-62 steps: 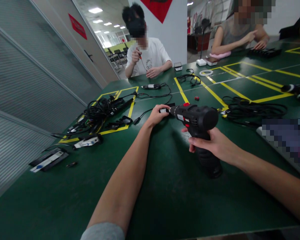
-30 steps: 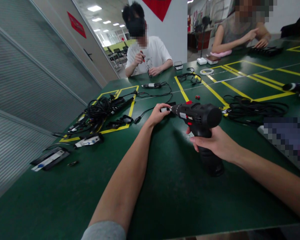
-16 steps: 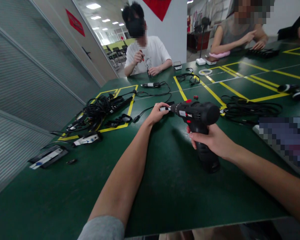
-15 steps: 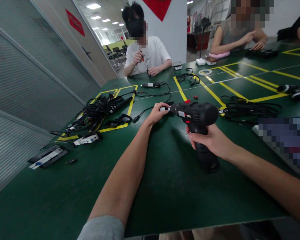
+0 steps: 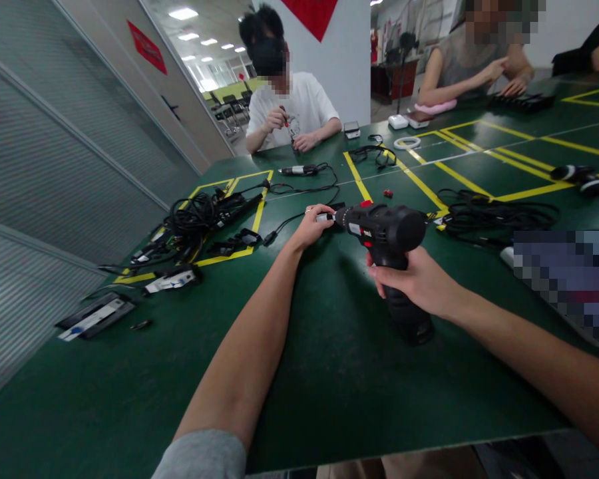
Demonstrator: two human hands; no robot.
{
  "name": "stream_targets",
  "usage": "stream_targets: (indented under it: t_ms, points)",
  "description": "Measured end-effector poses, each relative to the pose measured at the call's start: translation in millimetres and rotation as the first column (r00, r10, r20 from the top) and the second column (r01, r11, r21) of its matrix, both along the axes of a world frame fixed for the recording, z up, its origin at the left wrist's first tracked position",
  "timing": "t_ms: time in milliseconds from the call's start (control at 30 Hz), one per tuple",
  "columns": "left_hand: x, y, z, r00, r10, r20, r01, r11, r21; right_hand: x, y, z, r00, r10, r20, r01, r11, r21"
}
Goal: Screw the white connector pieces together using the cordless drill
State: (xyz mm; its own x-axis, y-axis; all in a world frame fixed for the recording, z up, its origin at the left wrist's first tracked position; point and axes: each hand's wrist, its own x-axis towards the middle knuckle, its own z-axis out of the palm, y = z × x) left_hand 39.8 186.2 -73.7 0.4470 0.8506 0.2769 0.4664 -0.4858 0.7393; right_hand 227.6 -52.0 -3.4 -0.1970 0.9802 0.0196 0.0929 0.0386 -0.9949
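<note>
Plainly, in the head view, the right hand is wrapped around the handle of a black-and-red cordless drill, its chuck turned toward the left hand, which lies ahead and to the left on the green counter, clamped on a small black-and-silver part. The drill's tip appears to meet that part right at the left hand; whether it is seated in anything is too small to tell. The drill is probably the heavy one, stiff-cased, so a full-palm hold high on the handle, near the balance, should suit it best. The part looks light and hard, perhaps apt to twist, and wants pinching by its sides, clear of the tip. Left of the left hand lie a black cable plug and, farther left, a tangle of black cables; ahead and right of the right hand is a coiled black cable. Well beyond the left hand sits a person in a white shirt.
</note>
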Motion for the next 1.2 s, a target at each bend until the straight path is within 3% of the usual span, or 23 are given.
stream_targets:
  t_ms: [833, 1200]
  points:
    - [-2, 4, -4.0, 1.0, -0.009, 0.006, 0.009, 1.0, -0.001, 0, 4, -11.7, 0.998, -0.007, -0.057, 0.01, 0.999, 0.046]
    - [-2, 2, -2.3, 1.0, -0.013, 0.019, 0.013, 1.0, 0.001, -1, 3, -7.8, 0.998, -0.014, -0.056, 0.016, 1.0, 0.023]
